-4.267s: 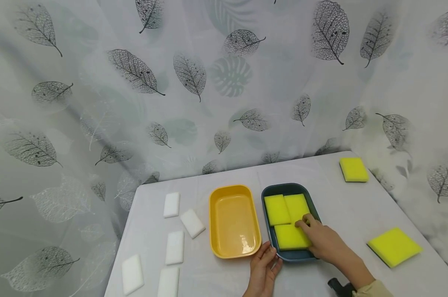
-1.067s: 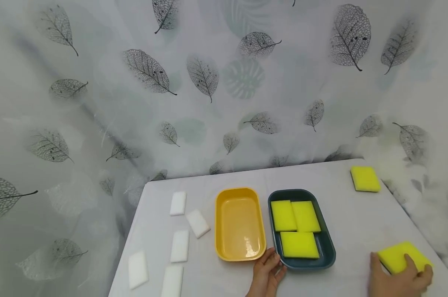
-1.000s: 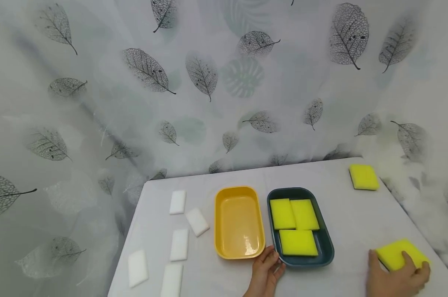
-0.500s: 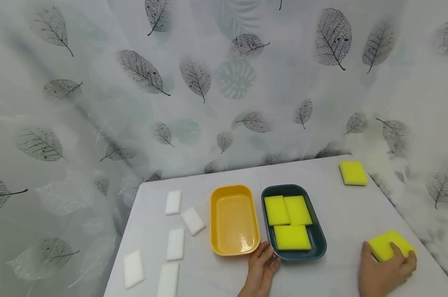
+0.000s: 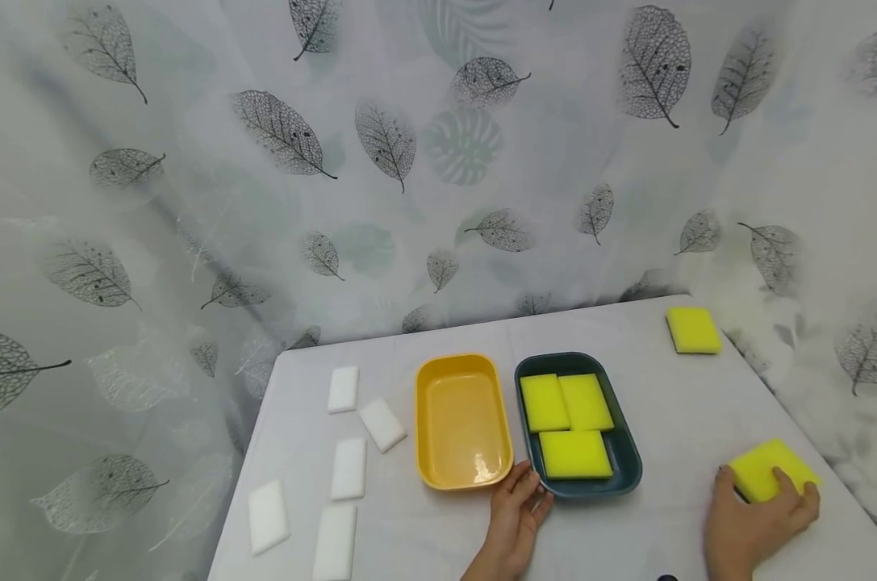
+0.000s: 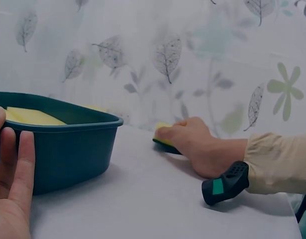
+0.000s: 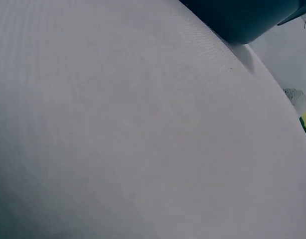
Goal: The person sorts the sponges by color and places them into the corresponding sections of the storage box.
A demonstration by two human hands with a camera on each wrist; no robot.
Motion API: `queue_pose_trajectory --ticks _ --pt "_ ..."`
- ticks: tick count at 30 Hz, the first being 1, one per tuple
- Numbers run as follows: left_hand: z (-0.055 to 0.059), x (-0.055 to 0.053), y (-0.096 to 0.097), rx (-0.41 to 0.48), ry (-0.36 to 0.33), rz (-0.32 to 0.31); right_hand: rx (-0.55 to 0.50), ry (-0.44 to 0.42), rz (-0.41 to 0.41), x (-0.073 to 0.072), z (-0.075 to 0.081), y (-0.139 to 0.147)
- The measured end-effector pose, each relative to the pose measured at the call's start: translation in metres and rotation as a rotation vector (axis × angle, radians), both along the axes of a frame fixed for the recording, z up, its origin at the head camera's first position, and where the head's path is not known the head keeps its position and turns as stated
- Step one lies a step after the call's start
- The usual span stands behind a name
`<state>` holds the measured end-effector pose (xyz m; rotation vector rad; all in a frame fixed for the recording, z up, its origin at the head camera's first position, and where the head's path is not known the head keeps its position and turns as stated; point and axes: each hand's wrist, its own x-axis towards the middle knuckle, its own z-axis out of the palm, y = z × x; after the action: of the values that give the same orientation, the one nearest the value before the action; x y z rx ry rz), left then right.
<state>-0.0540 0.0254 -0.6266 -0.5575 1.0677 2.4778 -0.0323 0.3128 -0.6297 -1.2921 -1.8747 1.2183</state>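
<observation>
A dark teal tray holds three yellow sponges. Against its near left corner rests my left hand; in the left wrist view, straight fingers touch the outer wall and one fingertip is at the rim. At the right of the table, my right hand grips another yellow sponge, thumb on its left edge and fingers over its near side. That sponge has a dark underside and lies at the table surface. The right wrist view shows mostly tablecloth, with my hand out of sight.
A yellow tray stands left of the teal one, with nothing in it. Several white sponge blocks lie on the left. One more yellow sponge is at the far right corner. A leaf-patterned curtain hangs behind the table.
My right hand has left the lower sponge in the teal tray and moved right to the sponge on the table, staying there over the last second. My left hand has stayed at the tray.
</observation>
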Motion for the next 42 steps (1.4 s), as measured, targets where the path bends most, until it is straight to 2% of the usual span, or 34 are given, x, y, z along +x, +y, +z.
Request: queue_pose_trajectory --ticks 5,9,16,20,27,31,34,42 --pt "0.001 0.000 0.001 0.011 -0.002 0.006 0.020 0.042 0.005 0.003 -0.001 -0.001" --pt "0.000 0.000 0.002 0.015 0.000 0.011 -0.012 0.036 0.030 0.005 0.001 -0.002" --pt "0.001 -0.001 0.001 0.021 -0.007 0.014 0.008 0.083 0.118 0.005 0.004 -0.015" --pt "0.003 0.000 0.000 0.020 -0.012 0.018 0.068 0.122 0.194 0.003 0.011 -0.030" --pt "0.006 0.000 0.001 0.020 -0.017 0.013 0.181 0.258 0.287 0.000 0.025 -0.050" --pt "0.006 -0.001 0.001 0.018 -0.019 0.014 0.214 0.274 0.365 -0.004 0.030 -0.059" --pt "0.006 -0.001 0.001 0.011 -0.021 0.016 0.234 0.263 0.426 -0.008 0.032 -0.065" --pt "0.005 0.000 0.002 0.016 -0.013 0.011 0.412 0.367 0.583 -0.017 0.027 -0.070"
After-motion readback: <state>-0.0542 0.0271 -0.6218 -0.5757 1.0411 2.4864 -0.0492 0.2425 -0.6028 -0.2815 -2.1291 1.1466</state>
